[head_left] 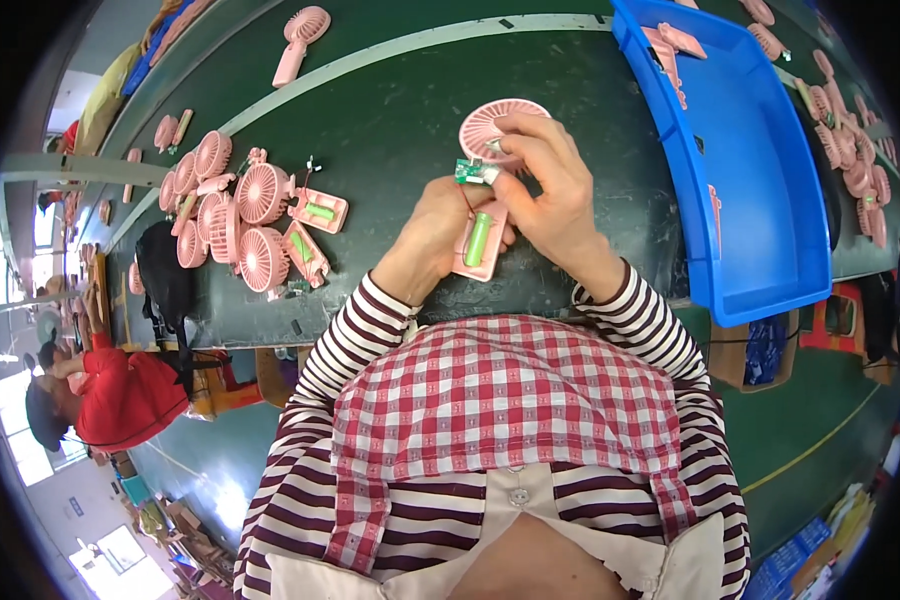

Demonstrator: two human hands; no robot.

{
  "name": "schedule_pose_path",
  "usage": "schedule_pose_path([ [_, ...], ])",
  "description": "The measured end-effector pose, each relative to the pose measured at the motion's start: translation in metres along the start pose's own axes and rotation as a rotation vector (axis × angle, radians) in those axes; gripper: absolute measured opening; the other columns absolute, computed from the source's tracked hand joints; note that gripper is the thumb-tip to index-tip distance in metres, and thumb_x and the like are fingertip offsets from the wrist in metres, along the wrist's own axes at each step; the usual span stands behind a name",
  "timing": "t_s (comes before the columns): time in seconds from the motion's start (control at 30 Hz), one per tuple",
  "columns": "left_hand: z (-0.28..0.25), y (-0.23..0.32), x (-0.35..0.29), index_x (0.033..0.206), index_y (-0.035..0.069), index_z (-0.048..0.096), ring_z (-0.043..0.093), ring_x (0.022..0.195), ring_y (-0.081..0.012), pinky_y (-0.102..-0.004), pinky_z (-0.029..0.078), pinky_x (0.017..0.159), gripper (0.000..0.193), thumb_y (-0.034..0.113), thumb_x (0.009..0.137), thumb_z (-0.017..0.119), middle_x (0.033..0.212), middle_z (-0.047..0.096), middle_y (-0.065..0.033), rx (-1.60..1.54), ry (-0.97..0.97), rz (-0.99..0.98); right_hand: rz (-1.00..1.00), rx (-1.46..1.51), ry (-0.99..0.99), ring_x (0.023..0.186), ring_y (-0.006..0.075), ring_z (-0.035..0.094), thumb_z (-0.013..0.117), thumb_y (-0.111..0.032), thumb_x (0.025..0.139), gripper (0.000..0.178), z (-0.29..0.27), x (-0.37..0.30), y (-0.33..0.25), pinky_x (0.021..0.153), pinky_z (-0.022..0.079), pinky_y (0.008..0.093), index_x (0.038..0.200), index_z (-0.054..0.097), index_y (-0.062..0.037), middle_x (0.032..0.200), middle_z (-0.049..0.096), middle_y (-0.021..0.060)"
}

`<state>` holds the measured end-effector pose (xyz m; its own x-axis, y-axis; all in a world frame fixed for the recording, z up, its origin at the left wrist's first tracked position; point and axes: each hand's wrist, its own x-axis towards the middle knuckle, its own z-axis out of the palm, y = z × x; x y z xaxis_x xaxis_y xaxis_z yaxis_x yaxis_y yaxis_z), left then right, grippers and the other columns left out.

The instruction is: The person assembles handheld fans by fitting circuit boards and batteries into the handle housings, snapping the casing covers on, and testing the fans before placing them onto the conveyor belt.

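An opened pink handheld fan is between my hands, its round grille (487,118) pointing away from me. My left hand (432,232) is closed around its handle half (474,266), which holds a green cylindrical battery (478,240). A small green circuit board (466,171) on thin wires sticks up between the handle and the grille. My right hand (550,190) has its thumb and fingers bent in a pinch at the board's right edge, beside a small white part. The fingers partly cover the grille and hide the exact contact.
Several pink fans (262,193) lie piled on the left, some open with batteries showing. Beyond the hands lies a single fan (299,45). A blue tray (760,190) with pink parts stands on the right, more fans (848,140) past it. A person in red (135,395) sits at the left.
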<state>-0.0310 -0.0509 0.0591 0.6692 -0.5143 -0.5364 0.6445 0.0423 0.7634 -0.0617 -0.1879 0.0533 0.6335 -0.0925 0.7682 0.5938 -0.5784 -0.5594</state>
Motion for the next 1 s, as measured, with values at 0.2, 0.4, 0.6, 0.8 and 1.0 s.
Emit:
schedule_pose_path([
  [0.2, 0.007, 0.01, 0.019, 0.088, -0.005, 0.054, 0.06, 0.054, -0.0204, -0.0293, 0.05, 0.046, 0.016, 0.009, 0.087, 0.048, 0.072, 0.059, -0.014, 0.047, 0.021, -0.052, -0.096, 0.007, -0.171, 0.095, 0.0279, 0.055, 0.058, 0.001, 0.062, 0.02, -0.008, 0.005, 0.031, 0.084, 0.039, 0.0405, 0.082, 0.058, -0.0012, 0.099, 0.059, 0.0101],
  [0.4, 0.013, 0.022, 0.037, 0.09, -0.006, 0.053, 0.06, 0.057, -0.0212, -0.0299, 0.051, 0.047, 0.014, 0.003, 0.088, 0.042, 0.076, 0.059, -0.0147, 0.045, 0.093, -0.076, 0.065, -0.011, -0.199, 0.092, 0.0264, 0.055, 0.059, 0.001, 0.06, 0.023, -0.007, 0.004, 0.043, 0.085, 0.038, 0.0414, 0.083, 0.058, 0.0001, 0.094, 0.059, 0.0093],
  [0.6, 0.008, 0.022, 0.049, 0.097, -0.007, 0.052, 0.061, 0.058, -0.0207, -0.0297, 0.052, 0.05, 0.017, -0.002, 0.085, 0.041, 0.077, 0.06, -0.0143, 0.105, 0.091, -0.162, 0.114, -0.001, -0.205, 0.089, 0.0269, 0.057, 0.063, -0.001, 0.061, 0.019, -0.003, -0.002, 0.052, 0.087, 0.038, 0.0456, 0.079, 0.058, 0.0005, 0.093, 0.059, 0.0097],
  [0.8, -0.003, 0.021, 0.05, 0.101, -0.006, 0.053, 0.061, 0.061, -0.019, -0.0288, 0.053, 0.053, 0.02, -0.003, 0.084, 0.043, 0.078, 0.06, -0.0134, 0.036, 0.027, -0.133, 0.106, -0.109, -0.164, 0.089, 0.0249, 0.057, 0.063, -0.006, 0.059, 0.017, 0.006, -0.004, 0.049, 0.09, 0.036, 0.048, 0.074, 0.058, -0.0014, 0.091, 0.059, 0.0081],
  [1.0, -0.011, 0.02, 0.055, 0.104, -0.007, 0.052, 0.062, 0.064, -0.0182, -0.0278, 0.053, 0.057, 0.021, 0.0, 0.087, 0.042, 0.083, 0.061, -0.0128, 0.146, 0.015, -0.113, 0.148, -0.143, -0.174, 0.094, 0.0276, 0.056, 0.066, -0.002, 0.06, 0.017, 0.001, 0.0, 0.048, 0.096, 0.032, 0.0492, 0.075, 0.059, -0.0023, 0.095, 0.06, 0.0105],
])
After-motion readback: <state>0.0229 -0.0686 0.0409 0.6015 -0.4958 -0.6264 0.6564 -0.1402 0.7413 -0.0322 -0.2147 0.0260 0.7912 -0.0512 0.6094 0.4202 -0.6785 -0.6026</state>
